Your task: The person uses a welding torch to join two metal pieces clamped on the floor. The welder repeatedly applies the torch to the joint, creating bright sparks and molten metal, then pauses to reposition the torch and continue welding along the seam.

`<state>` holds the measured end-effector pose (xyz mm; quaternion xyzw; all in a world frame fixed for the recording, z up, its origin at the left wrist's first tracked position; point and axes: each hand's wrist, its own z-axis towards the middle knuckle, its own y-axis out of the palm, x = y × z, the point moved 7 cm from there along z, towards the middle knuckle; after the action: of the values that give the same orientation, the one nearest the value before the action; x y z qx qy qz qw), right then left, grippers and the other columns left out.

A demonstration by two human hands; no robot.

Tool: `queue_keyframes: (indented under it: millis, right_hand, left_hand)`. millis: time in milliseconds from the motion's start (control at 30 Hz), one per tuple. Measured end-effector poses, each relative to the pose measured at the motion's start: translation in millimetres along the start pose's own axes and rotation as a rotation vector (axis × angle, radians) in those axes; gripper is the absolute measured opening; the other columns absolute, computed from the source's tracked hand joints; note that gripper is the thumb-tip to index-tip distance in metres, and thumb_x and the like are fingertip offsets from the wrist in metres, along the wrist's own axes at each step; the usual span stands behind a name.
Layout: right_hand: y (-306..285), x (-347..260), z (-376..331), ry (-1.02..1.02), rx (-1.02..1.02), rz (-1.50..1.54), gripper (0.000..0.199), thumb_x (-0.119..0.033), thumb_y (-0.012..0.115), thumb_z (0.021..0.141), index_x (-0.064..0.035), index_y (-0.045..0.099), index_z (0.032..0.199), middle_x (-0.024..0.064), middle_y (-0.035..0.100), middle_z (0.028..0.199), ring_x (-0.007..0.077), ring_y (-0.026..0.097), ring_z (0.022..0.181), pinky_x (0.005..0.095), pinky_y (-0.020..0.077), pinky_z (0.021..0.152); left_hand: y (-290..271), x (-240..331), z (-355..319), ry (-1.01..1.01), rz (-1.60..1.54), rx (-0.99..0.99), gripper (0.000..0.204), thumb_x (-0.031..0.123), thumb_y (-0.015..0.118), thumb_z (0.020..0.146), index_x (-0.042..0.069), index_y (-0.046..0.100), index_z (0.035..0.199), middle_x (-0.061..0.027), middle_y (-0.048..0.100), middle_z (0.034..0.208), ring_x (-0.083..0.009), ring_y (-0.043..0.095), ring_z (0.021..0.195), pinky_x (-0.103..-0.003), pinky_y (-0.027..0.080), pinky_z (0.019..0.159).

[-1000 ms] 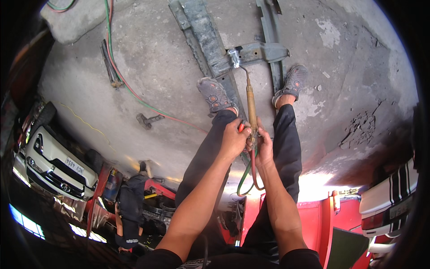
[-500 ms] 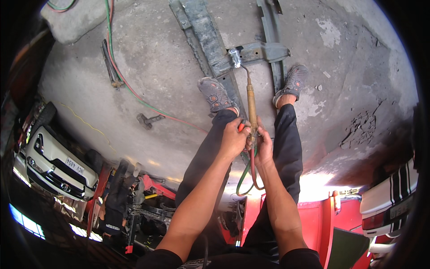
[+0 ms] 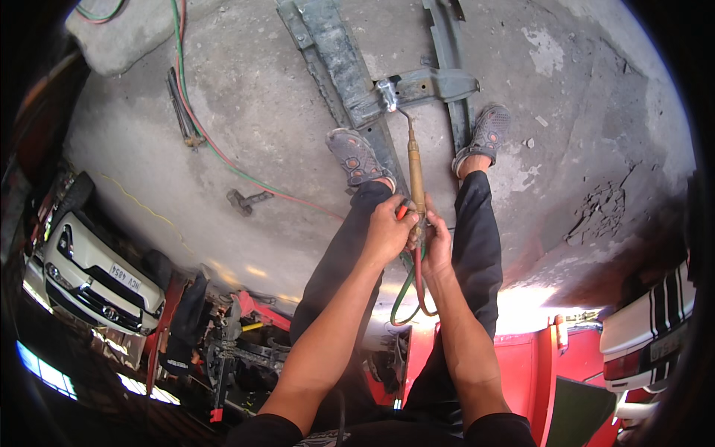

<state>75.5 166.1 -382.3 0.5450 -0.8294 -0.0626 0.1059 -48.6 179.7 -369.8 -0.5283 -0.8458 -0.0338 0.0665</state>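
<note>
A brass gas torch (image 3: 415,165) points away from me between my feet. My right hand (image 3: 438,242) is closed around its handle near the valves. My left hand (image 3: 389,229) is pinched beside the valve end, with a small orange-red object (image 3: 403,211), its kind unclear, between the fingers. The torch's bent tip reaches a bright whitish spot (image 3: 386,95) on the cross bracket (image 3: 421,86) of a grey metal frame (image 3: 339,56); whether that is flame or shiny metal, I cannot tell. Below my hands, a red hose (image 3: 418,272) and a green hose (image 3: 400,302) loop down.
My shoes (image 3: 354,155) flank the torch, the left one against the frame. To the left lie a hammer (image 3: 247,201), a long dark tool (image 3: 181,112) and twin hoses (image 3: 223,155) running across the concrete. A white vehicle (image 3: 104,272) and car parts (image 3: 249,339) stand at lower left.
The whole view has shifted very slightly. My hands and the torch keep the same place on the frame. At lower left a dark-clothed person has moved a little.
</note>
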Motion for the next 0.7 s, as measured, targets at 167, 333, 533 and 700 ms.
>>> queue_keyframes:
  millis: [167, 333, 533, 700]
  right_hand:
    - [3.4, -1.6, -2.3, -0.001, -0.018, 0.0, 0.08, -0.036, 0.053, 0.097, -0.014, 0.021, 0.167, 0.0007, 0.058, 0.094, 0.013, 0.055, 0.07, 0.0288, 0.0429, 0.061]
    - [7.1, -4.1, -0.8, -0.012, -0.025, -0.01, 0.075, -0.035, 0.052, 0.098, -0.0127, 0.027, 0.164, 0.0005, 0.059, 0.094, 0.0126, 0.055, 0.071, 0.0281, 0.043, 0.061]
    - [4.3, -3.4, -0.4, -0.028, -0.011, 0.008, 0.072, -0.033, 0.052, 0.098, -0.0111, 0.03, 0.162, 0.0017, 0.06, 0.094, 0.0129, 0.057, 0.069, 0.028, 0.043, 0.058]
    - [1.0, -2.1, -0.3, -0.022, -0.012, 0.021, 0.073, -0.032, 0.052, 0.098, -0.0092, 0.027, 0.163, 0.0021, 0.06, 0.094, 0.013, 0.056, 0.069, 0.0281, 0.0429, 0.057]
  left_hand:
    - [0.7, 3.9, -2.3, -0.032, 0.084, -0.038, 0.009, -0.002, 0.065, 0.095, -0.004, 0.065, 0.104, -0.0085, 0.068, 0.079, -0.0148, 0.067, 0.064, -0.031, 0.054, 0.051]
    - [0.2, 4.8, -1.0, -0.026, 0.071, -0.02, 0.01, -0.003, 0.065, 0.095, -0.005, 0.064, 0.105, -0.0085, 0.067, 0.079, -0.0153, 0.067, 0.063, -0.031, 0.055, 0.05]
    - [0.3, -0.9, 0.7, -0.028, 0.033, -0.025, 0.011, -0.003, 0.064, 0.095, -0.006, 0.064, 0.106, -0.0089, 0.067, 0.081, -0.0154, 0.067, 0.062, -0.032, 0.056, 0.048]
    - [1.5, 1.6, -0.4, -0.044, 0.044, -0.042, 0.011, -0.003, 0.064, 0.095, -0.006, 0.064, 0.105, -0.0091, 0.067, 0.08, -0.0156, 0.067, 0.061, -0.031, 0.056, 0.048]
